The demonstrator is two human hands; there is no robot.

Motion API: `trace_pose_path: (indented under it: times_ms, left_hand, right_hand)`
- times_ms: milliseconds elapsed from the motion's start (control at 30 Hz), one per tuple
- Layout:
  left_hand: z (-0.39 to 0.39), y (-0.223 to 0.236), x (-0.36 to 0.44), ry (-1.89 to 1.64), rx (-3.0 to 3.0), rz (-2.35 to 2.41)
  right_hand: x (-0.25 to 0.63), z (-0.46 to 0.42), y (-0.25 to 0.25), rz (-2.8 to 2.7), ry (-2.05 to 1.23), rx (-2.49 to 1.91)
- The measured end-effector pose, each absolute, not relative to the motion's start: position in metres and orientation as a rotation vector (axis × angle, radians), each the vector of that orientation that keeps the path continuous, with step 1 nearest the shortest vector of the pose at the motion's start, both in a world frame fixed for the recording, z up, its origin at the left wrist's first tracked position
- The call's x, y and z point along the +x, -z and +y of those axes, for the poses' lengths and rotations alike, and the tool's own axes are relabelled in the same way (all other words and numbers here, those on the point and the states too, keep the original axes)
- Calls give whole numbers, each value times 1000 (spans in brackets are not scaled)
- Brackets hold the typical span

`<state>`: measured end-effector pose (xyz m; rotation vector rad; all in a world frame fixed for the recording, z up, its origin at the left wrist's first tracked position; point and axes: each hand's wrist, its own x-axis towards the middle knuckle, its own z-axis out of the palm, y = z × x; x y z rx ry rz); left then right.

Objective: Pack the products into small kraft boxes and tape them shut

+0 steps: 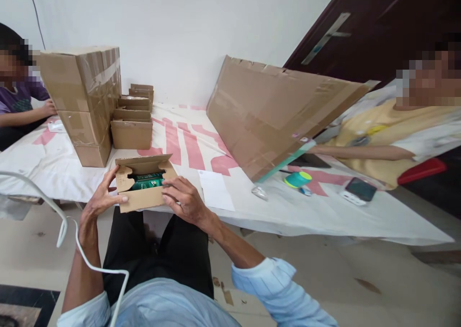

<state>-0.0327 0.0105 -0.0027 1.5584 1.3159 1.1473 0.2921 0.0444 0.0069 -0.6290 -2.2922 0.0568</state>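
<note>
While left hand (pixel 100 199) grips box (pixel 142 202), right hand (pixel 189 200) curls.

Legible text: none. Green packs (pixel 147 183), inside the open carton (pixel 142 202), left of centre: what looks like pale lettering, too small to read. White cloth (pixel 302 219), middle of frame: large red shapes (pixel 192 149), unreadable.

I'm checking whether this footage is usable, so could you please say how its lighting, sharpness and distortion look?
Head view: soft, fairly even light, with shine on the taped carton stack; left hand, right hand and open box fairly clear, though lettering on the green contents is illegible; at right, the dark door leans and the person in yellow looks stretched.
</note>
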Motion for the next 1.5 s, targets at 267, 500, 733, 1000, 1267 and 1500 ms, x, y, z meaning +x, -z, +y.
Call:
trace_pose_path:
  times_ms: [267, 500, 733, 1000, 1267, 1500]
  left_hand:
    - [12, 5, -28, -1193, 1554, 1303]
    - [13, 9, -26, -1234, 1556, 1313]
    - [10, 6, -26, -1220, 1554, 1270]
    - [10, 4, -26, -1181, 1632, 1205]
    - [8, 30, -43, -1227, 1520, 1002]
    - [10, 32, -15, -1209, 1668, 1201]
  right_hand:
    - [277, 78, -51, -2660, 5, -677]
    - [284, 102, -78, -2954, 301, -1149]
    - [250, 124, -85, -3274, -4, -1053]
    - [236, 133, -74, -3360, -53, -1004]
    - [243, 130, -75, -3347, -128, -879]
    - [243, 133, -70, -3298, -303, -950]
